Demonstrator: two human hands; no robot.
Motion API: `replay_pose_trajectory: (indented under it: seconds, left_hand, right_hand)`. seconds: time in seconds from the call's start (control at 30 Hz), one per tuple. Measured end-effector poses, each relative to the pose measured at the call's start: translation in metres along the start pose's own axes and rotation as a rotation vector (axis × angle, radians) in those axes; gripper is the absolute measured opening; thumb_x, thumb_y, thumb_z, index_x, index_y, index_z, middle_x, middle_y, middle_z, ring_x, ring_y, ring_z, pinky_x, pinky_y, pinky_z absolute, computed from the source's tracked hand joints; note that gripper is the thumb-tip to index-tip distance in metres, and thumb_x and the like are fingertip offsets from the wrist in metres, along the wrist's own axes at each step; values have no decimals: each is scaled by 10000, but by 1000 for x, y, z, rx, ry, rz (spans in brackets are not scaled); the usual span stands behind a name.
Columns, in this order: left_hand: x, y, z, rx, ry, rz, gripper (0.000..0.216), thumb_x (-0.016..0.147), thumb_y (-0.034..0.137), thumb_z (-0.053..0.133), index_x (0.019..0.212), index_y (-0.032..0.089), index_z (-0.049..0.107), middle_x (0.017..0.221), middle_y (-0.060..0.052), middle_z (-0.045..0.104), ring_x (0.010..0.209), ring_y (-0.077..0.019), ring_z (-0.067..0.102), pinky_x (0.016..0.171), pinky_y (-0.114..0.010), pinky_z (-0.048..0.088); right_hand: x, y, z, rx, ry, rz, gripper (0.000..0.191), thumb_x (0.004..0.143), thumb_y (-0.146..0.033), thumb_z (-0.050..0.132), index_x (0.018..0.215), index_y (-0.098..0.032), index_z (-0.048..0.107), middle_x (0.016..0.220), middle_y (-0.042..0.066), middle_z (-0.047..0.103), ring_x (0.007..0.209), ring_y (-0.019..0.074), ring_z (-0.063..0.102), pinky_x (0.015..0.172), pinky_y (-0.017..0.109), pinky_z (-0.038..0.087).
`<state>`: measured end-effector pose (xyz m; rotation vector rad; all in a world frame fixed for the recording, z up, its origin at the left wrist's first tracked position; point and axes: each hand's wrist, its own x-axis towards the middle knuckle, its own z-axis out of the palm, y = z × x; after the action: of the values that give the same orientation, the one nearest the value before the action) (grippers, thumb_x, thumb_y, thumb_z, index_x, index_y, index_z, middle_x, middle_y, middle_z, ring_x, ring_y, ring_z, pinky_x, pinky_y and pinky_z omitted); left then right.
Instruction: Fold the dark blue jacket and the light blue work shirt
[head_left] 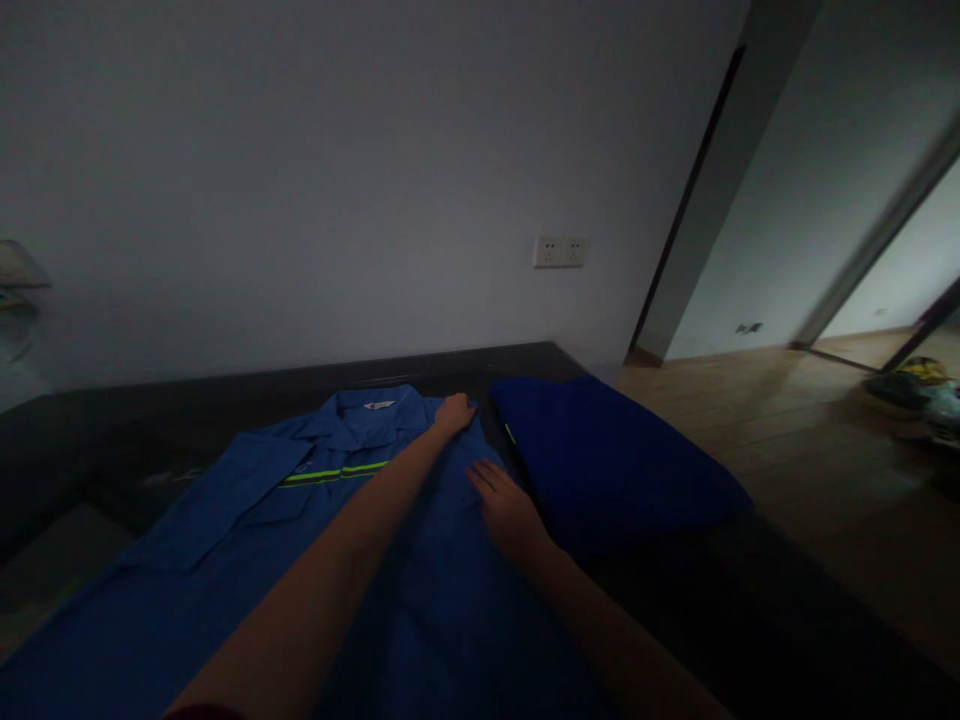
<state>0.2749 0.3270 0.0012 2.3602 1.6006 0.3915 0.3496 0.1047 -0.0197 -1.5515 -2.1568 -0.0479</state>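
Observation:
A blue work shirt (pixel 300 560) with a yellow-green stripe across the chest lies spread out, its collar toward the wall. A small white label (pixel 379 405) shows inside the collar. On the picture's left, one sleeve (pixel 247 490) is laid over the front. My left hand (pixel 455 412) reaches across to the shirt's right shoulder, its fingers closed on the cloth there. Lower down the same side, my right hand (pixel 511 510) rests on the shirt with fingers stretched out. The forearms cover part of the shirt front.
A darker blue folded garment (pixel 615 460) lies just right of the shirt on the dark table (pixel 517 362). Behind stands a pale wall with a double socket (pixel 559 252). Wooden floor (pixel 720 420) runs to the right, with several unclear items (pixel 926 385) at the far edge.

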Motion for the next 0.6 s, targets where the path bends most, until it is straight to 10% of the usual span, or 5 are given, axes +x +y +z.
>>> replay_pose_trajectory:
  seconds: [0.6]
  left_hand:
    - [33, 7, 5, -141, 28, 30, 185, 819, 227, 599, 987, 169, 652, 1058, -76, 692, 998, -188, 633, 844, -244, 477]
  right_hand:
    - [2, -8, -12, -100, -115, 36, 382, 931, -144, 433, 1271, -201, 597, 1368, 135, 522, 1311, 274, 426, 1011, 401, 442]
